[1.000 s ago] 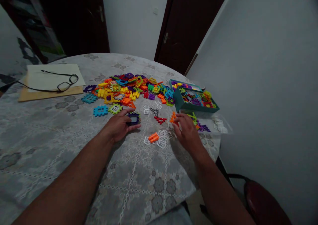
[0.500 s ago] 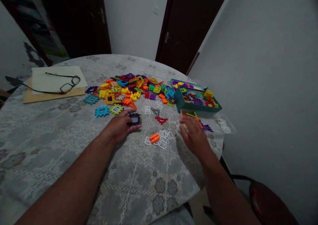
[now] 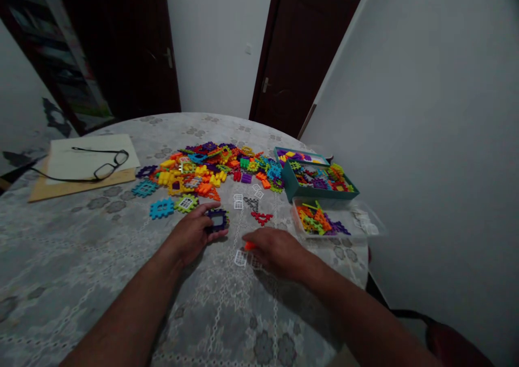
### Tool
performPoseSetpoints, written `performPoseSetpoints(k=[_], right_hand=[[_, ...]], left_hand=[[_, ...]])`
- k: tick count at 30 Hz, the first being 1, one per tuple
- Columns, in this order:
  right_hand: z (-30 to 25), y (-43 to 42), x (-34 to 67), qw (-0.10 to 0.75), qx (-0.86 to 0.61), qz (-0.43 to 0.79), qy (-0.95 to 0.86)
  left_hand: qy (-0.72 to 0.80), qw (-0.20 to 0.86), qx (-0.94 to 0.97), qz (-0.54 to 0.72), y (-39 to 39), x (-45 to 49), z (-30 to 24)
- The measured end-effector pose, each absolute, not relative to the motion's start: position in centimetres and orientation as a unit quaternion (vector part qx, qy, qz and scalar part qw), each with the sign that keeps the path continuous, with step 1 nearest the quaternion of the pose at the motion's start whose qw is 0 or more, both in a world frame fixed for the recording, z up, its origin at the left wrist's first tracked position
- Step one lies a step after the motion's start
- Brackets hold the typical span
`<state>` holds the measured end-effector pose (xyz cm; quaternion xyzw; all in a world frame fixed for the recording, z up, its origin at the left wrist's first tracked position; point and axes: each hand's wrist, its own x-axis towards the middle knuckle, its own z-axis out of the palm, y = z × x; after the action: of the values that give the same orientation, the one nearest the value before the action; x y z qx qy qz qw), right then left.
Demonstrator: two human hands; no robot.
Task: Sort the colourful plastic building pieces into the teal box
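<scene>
The left hand (image 3: 190, 236) pinches a dark purple square plastic frame tile (image 3: 217, 220) by its edge between thumb and fingers, resting it on the tabletop (image 3: 81, 259); it looks light, stiff and toothed, best gripped at the rim; the right hand (image 3: 275, 252) lies fingers-down over an orange plastic peg (image 3: 248, 245) and white lattice pieces (image 3: 240, 258); whether it grips them, I cannot tell.
</scene>
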<state>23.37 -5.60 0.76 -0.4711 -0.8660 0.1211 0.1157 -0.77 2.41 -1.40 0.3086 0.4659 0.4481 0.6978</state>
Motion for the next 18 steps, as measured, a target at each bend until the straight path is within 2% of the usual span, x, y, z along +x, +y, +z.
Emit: performPoseSetpoints(k=[3, 5, 12, 18], right_hand=[[2.8, -2.6, 26.0, 0.208, -0.495, 0.152, -0.829], [4.4, 0.9, 28.5, 0.240, -0.538, 0.135, -0.797], [8.6, 14.2, 37.7, 0.307, -0.728, -0.030, -0.612], [7.0, 13.9, 38.5, 0.312, -0.716, -0.069, -0.621]], left_hand=[[0.468, 0.700, 0.301, 0.448, 2.4, -0.8, -1.3], [0.464, 0.704, 0.295, 0.449, 2.4, -0.8, -1.3], [0.476, 0.696, 0.299, 0.447, 2.5, -0.8, -1.5], [0.480, 0.691, 0.312, 0.442, 2.4, -0.7, -1.5]])
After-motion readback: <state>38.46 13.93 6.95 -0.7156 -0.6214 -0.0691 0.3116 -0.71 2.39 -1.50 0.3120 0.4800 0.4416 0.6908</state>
